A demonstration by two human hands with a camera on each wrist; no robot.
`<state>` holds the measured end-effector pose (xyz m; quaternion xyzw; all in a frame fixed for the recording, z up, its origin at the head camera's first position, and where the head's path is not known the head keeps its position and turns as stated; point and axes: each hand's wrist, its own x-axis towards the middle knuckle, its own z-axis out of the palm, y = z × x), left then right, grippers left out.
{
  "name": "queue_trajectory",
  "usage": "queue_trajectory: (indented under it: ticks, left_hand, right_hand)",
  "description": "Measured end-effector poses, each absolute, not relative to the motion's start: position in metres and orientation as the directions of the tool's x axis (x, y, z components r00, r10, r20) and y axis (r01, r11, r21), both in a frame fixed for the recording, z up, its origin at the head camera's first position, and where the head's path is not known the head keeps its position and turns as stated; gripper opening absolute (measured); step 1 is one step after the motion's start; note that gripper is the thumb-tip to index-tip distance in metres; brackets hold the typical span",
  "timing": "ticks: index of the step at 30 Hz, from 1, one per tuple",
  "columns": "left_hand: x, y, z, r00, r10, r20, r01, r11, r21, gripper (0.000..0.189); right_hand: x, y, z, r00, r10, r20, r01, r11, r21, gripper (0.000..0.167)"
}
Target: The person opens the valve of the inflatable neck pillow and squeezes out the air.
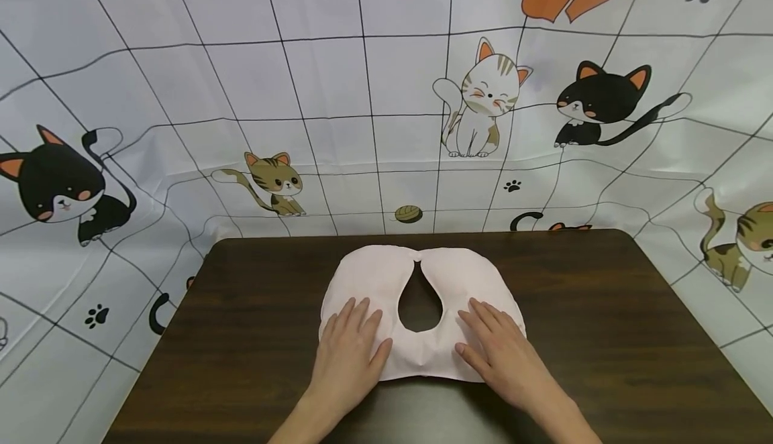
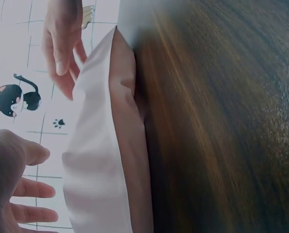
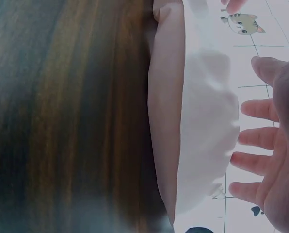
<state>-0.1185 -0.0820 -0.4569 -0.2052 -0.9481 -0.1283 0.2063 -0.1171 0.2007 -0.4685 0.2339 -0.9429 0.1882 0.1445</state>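
Note:
A pale pink, U-shaped neck pillow (image 1: 421, 357) lies flat on the dark wooden table, its two ends meeting at the far side around a teardrop-shaped hole. Over its left lobe is my left hand (image 1: 349, 357), fingers straight and spread. My right hand (image 1: 501, 357) is over the right lobe in much the same way. In the left wrist view, a strip of background shows between the left fingers (image 2: 35, 213) and the pillow's top. The right fingertips (image 3: 237, 159) come right up to the pillow's surface in the right wrist view. Neither hand grips anything.
The brown wood-grain table (image 1: 253, 310) has rounded far corners and extends to both sides of the pillow. Behind and beside it hangs a white sheet (image 1: 404, 75) with black grid lines, printed cartoon cats, paw prints and hearts.

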Motion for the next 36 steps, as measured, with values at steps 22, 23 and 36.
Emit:
queue_trajectory:
  ticks: [22,23,36]
  left_hand:
    - [-0.118,-0.08,-0.472,-0.8,0.343,0.493,0.457,0.88,0.13,0.036]
    - [-0.118,-0.08,-0.472,-0.8,0.343,0.493,0.458,0.879,0.131,0.036]
    - [-0.118,-0.081,-0.473,-0.807,0.339,0.483,0.459,0.875,0.153,0.032]
  right_hand:
    - [-0.114,0.2,-0.478,-0.852,-0.372,0.368,-0.488,0.82,-0.299,0.044]
    - [-0.114,0.2,-0.479,-0.848,-0.376,0.374,-0.493,0.819,-0.294,0.043]
    - [-0.116,0.201,-0.484,-0.766,-0.413,0.492,-0.565,0.798,-0.209,0.036]
